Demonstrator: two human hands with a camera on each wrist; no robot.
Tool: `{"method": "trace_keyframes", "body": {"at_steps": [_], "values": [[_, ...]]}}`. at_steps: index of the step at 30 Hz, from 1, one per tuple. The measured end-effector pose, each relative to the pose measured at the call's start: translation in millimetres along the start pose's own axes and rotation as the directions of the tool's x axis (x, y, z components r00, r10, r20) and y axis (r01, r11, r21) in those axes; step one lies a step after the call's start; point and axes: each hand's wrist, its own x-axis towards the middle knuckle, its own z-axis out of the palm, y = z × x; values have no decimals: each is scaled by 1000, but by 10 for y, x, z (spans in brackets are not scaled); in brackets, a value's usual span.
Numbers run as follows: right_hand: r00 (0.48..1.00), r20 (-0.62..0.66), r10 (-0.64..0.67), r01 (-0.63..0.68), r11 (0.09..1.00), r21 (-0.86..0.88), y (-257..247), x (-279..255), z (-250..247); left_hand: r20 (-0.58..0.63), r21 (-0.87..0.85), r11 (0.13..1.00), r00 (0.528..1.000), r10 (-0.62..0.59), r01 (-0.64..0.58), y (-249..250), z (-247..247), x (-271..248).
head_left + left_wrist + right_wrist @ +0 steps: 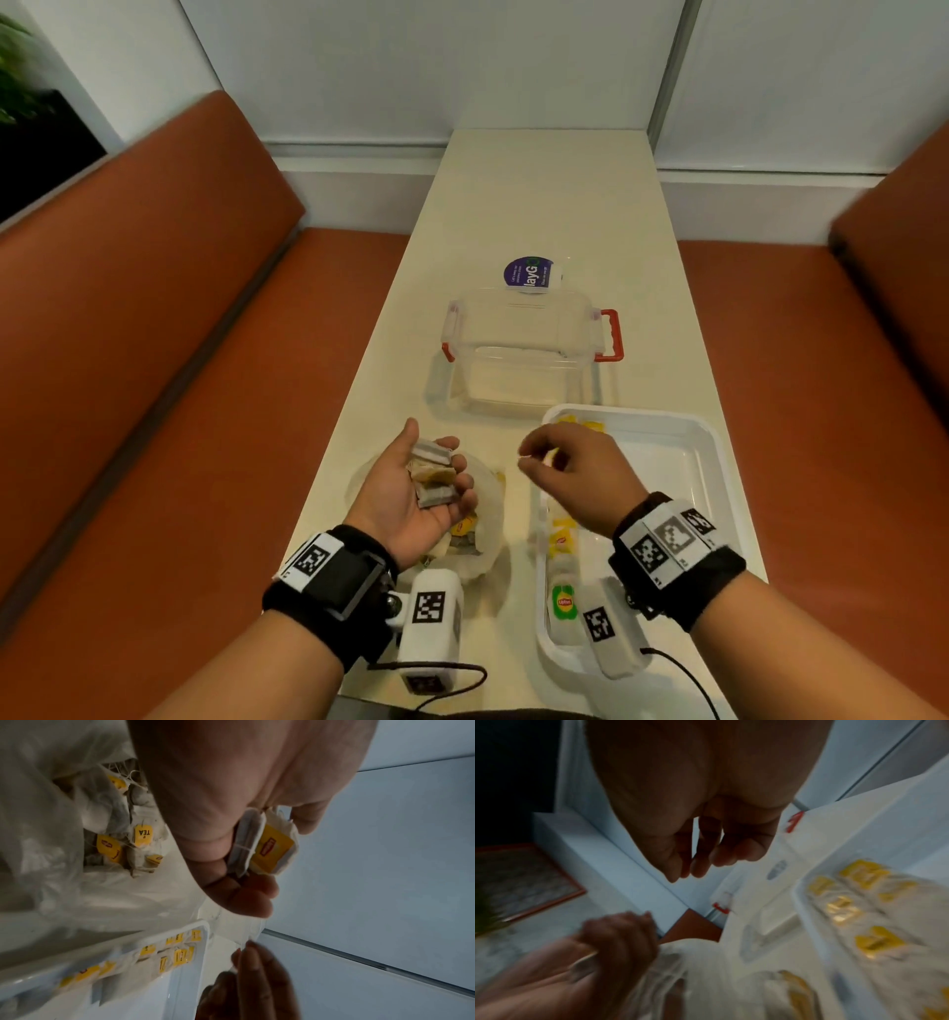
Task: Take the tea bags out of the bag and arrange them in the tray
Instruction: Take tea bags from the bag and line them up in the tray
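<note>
My left hand (398, 480) is turned palm up above the clear plastic bag (490, 506) and grips a small bundle of tea bags (435, 475) with yellow tags. In the left wrist view its fingers curl round those held tea bags (270, 845), and more tea bags (123, 843) lie in the bag below. My right hand (557, 462) hovers between the bag and the white tray (711, 452), fingers loosely curled, with nothing seen in it. A row of tea bags (562, 542) lies along the tray's left side, and the right wrist view shows them blurred (859, 902).
A clear storage box (524, 360) with red latches stands just behind the tray and the bag. A round purple label (531, 275) lies beyond it on the narrow cream table (539, 195). Orange benches (154, 360) run along both sides.
</note>
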Motion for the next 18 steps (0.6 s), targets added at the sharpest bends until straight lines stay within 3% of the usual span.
{"method": "trace_keyframes", "body": {"at_steps": [5,18], "values": [[968,83,-239,243,968,-55,-348,-20,70,29,-39,999,999,-29,30,-78,45,19],[953,161,-255,274,955,-110,-540,-14,-80,4,-79,996,999,-39,39,-183,147,32]]}}
